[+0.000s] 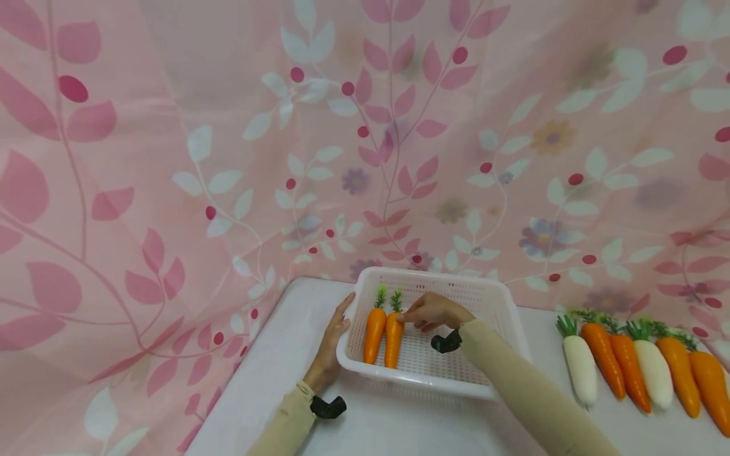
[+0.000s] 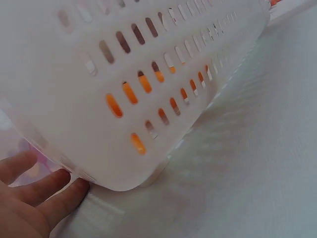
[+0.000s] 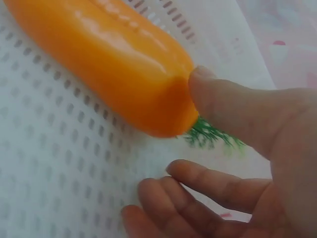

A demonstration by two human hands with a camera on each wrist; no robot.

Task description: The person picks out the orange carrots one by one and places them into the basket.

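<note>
Two orange carrots with green tops lie side by side in a white perforated basket [image 1: 433, 383], toward its left end. My right hand [image 1: 436, 311] reaches into the basket above the right-hand carrot [image 1: 393, 342]. In the right wrist view its thumb [image 3: 205, 87] touches the top end of that carrot, near the green fronds [image 3: 210, 134], while the other fingers are loosely bent and apart from it. The left carrot [image 1: 374, 335] lies close beside it. My left hand [image 1: 331, 345] rests against the basket's left outer side, its fingers [image 2: 59, 198] extended along the wall.
To the right of the basket, a row of orange carrots [image 1: 630, 370] and white radishes [image 1: 580, 370] with green tops lies on the white table [image 1: 274, 342]. A pink floral cloth [image 1: 342, 158] hangs behind the table and along its left side.
</note>
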